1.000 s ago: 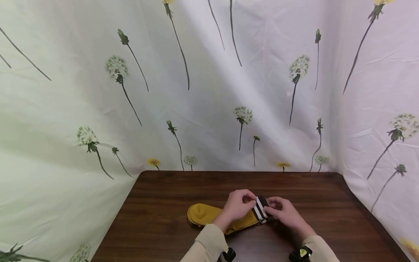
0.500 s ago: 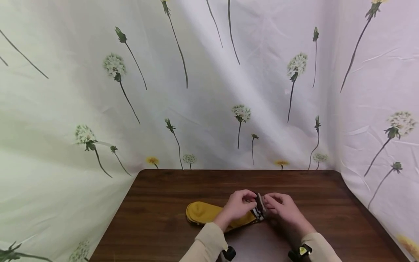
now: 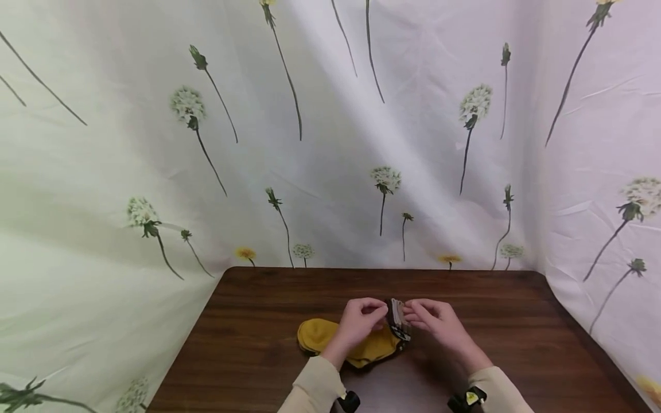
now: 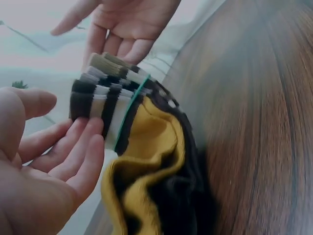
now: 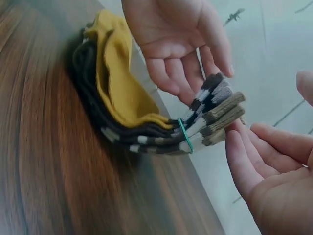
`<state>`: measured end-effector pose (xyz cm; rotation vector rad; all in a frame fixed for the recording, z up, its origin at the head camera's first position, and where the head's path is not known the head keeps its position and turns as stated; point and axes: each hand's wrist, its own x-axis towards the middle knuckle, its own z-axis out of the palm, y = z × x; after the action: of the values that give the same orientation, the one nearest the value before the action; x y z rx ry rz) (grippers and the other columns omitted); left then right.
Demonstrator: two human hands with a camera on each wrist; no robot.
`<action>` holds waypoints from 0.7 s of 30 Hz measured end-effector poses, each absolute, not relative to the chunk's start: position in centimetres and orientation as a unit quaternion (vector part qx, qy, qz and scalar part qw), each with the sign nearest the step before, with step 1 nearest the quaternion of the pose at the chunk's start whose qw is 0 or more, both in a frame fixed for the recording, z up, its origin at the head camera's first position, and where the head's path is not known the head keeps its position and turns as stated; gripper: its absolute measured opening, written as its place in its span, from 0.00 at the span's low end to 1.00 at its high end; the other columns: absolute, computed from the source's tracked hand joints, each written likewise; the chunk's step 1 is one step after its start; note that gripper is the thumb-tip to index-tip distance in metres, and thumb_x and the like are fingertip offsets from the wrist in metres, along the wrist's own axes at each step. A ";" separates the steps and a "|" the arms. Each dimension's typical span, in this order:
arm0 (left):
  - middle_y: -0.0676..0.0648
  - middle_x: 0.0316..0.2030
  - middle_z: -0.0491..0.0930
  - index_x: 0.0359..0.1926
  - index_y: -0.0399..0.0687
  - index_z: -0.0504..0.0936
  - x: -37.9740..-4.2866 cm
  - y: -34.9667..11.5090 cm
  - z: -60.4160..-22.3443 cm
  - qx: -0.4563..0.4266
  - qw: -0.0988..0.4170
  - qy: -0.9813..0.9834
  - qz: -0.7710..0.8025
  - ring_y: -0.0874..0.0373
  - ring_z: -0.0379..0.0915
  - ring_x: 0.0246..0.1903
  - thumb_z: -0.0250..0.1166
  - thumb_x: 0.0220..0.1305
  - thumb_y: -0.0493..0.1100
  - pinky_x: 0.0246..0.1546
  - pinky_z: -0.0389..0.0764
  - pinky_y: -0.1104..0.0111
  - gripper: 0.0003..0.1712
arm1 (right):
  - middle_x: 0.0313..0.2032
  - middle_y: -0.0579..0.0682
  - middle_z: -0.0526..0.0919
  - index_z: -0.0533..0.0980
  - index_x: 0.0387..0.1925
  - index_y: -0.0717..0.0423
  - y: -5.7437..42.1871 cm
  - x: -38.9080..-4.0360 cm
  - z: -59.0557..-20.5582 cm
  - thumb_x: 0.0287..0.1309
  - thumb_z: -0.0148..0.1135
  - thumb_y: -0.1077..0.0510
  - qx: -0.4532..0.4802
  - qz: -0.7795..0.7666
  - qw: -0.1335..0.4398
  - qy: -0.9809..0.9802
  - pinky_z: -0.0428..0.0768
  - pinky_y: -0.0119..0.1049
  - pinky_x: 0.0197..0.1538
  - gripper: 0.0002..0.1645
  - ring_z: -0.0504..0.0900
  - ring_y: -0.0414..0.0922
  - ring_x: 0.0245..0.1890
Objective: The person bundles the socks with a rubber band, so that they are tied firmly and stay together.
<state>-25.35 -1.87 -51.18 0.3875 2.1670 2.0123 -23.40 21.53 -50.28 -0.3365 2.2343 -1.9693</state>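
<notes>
A bundle of socks [image 3: 317, 335], mustard yellow on top with dark ones beneath, lies on the table, toes toward the left. Its striped cuffs [image 5: 208, 105] bend upward at the right end, and a thin green band [image 4: 132, 110] circles them. My left hand [image 3: 356, 326] touches the dark-and-white cuffs from below with its extended fingertips, the thumb standing apart in the left wrist view. On the other side, my right hand [image 3: 445, 327] has its fingertips against the tan cuff ends, its thumb also held away. The undersides of the socks are hidden.
The dark brown wooden table [image 3: 258, 298] has rounded far corners. A white cloth [image 3: 330, 218] printed with dandelions hangs behind it and along both sides. Dark wrist devices [image 3: 467, 398] sit below both hands at the beige sleeves [image 3: 501, 393].
Both hands have shifted left, and the striped cuffs now tilt upward more. The right hand's fingers have straightened from their earlier hold at the cuff ends. The yellow toe end stays in place.
</notes>
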 end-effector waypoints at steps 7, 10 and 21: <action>0.42 0.41 0.88 0.49 0.34 0.88 -25.1 -3.6 -51.5 0.085 0.089 0.715 0.688 0.53 0.85 0.35 0.68 0.74 0.44 0.40 0.89 0.56 0.15 | 0.61 0.74 0.79 0.71 0.65 0.79 19.9 -23.6 -50.2 0.85 0.44 0.47 -0.162 -0.649 0.103 0.736 0.82 0.45 0.61 0.35 0.86 0.54 0.57; 0.43 0.39 0.87 0.49 0.34 0.88 -25.0 -4.5 -51.5 0.077 0.104 0.721 0.680 0.56 0.84 0.34 0.70 0.72 0.45 0.40 0.89 0.59 0.16 | 0.62 0.75 0.78 0.70 0.65 0.80 19.2 -23.7 -50.4 0.86 0.41 0.46 -0.182 -0.646 0.121 0.732 0.81 0.47 0.62 0.37 0.84 0.60 0.60; 0.42 0.38 0.87 0.49 0.30 0.81 -25.0 -5.6 -52.4 0.032 0.120 0.773 0.623 0.54 0.86 0.34 0.81 0.58 0.49 0.36 0.88 0.61 0.30 | 0.65 0.73 0.76 0.67 0.69 0.78 16.5 -24.2 -50.4 0.86 0.40 0.44 -0.200 -0.618 0.172 0.741 0.82 0.44 0.62 0.38 0.80 0.60 0.64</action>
<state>-24.96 -5.60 -52.42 0.0923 2.2581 1.8201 -24.15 16.54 -50.42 -0.5681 2.1022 -1.7550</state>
